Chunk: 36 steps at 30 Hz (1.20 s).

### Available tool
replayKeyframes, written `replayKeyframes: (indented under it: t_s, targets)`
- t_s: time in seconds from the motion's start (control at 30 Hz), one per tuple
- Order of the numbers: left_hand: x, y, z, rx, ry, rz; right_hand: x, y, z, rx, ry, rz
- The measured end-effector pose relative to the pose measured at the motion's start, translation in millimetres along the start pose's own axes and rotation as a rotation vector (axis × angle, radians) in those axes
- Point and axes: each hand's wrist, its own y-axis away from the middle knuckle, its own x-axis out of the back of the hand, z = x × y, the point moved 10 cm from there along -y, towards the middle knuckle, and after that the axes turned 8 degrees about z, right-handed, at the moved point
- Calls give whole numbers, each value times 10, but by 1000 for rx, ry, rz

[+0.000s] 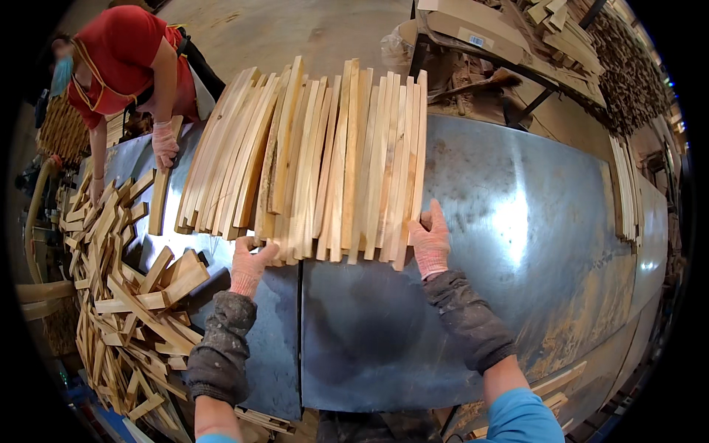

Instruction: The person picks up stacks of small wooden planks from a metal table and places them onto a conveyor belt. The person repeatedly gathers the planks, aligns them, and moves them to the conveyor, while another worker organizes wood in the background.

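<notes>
In the head view, a row of wooden strips [332,162] lies side by side on the metal desk [369,332], ahead of the person, a few pieces resting on top of the others. The left hand [252,260], in a pale pink glove, touches the near ends toward the row's left; whether its grip closes on any strip I cannot tell. The right hand [430,238], gloved alike, is at the near right corner of the row, its grip wide, with thumb and forefinger spread.

Left of the row, a jumbled heap of short wood pieces [151,303] crowds the desk, some of them near the left forearm. Between heap and row lies a single strip [159,203], its far end under the gloved hand [164,144] of a co-worker [133,52] in red, who leans over the far left corner. A dark seam [300,340] splits the near part of the desk, and tan dust [591,303] covers some of its right side.

At the right edge stands a narrow bundle of strips [624,192]. Beyond the desk, a dark-framed stand [513,65] carries a long cardboard box [473,26]; its contents cannot be seen.
</notes>
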Motion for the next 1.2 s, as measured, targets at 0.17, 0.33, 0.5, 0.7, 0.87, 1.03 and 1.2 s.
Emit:
replayKeyframes:
  t_s: [0.17, 0.33, 0.5, 0.7, 0.87, 1.03, 1.2]
  targets:
    - [52, -220, 482, -76, -1, -230, -68, -189, -73, 19, 240, -218]
    - [-307, -536, 1344, -135, 93, -219, -282, -396, -334, 139, 524, -164]
    - [-737, -694, 1528, -73, 76, -183, -441, -657, -325, 140, 592, -69]
    - [-862, -544, 1295, -61, 234, -248, -241, -459, -413, 62, 611, 5]
    - [-864, 272, 1101, -114, 66, -176, 285, -112, -196, -33, 667, -44]
    - [-832, 1426, 637, -35, -23, -158, 1121, 576, 140, -118, 700, -16]
    - [-782, 2607, -190, -16, -134, -97, 2096, 1577, 486, -196, 656, 81]
